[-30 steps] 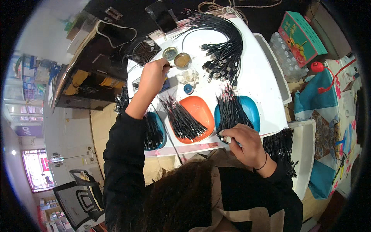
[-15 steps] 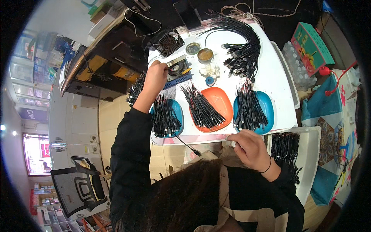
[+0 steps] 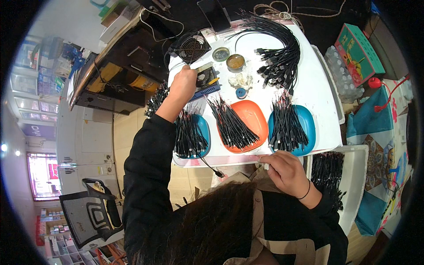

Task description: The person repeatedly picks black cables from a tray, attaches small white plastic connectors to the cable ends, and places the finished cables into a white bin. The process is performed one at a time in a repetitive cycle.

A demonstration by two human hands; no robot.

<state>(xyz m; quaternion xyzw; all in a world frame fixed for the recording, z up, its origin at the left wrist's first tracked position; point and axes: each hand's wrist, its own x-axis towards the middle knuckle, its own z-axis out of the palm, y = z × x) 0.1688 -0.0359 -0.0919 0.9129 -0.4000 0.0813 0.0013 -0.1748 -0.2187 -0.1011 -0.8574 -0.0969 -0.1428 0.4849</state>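
Note:
My left hand is closed beside the blue boxy device, which has a round dark opening and a yellow-tipped piece on top. Whatever its fingers grip is hidden. Near the table's front edge, my right hand is closed in a pinch, with a small whitish bit showing at the fingertips. Bundles of short black cables lie in the left blue tray, the orange tray and the right blue tray. One loose cable end hangs over the front edge.
At the back are a black fan, an open tin, its lid and a large cable bundle. A small blue roll sits mid-table. A white bin with more cables stands right; an office chair stands left.
My left hand has shifted slightly, and the dark thing seen at its fingertips earlier is now hidden. The hanging cable end has moved a little left. My right hand stays almost in place.

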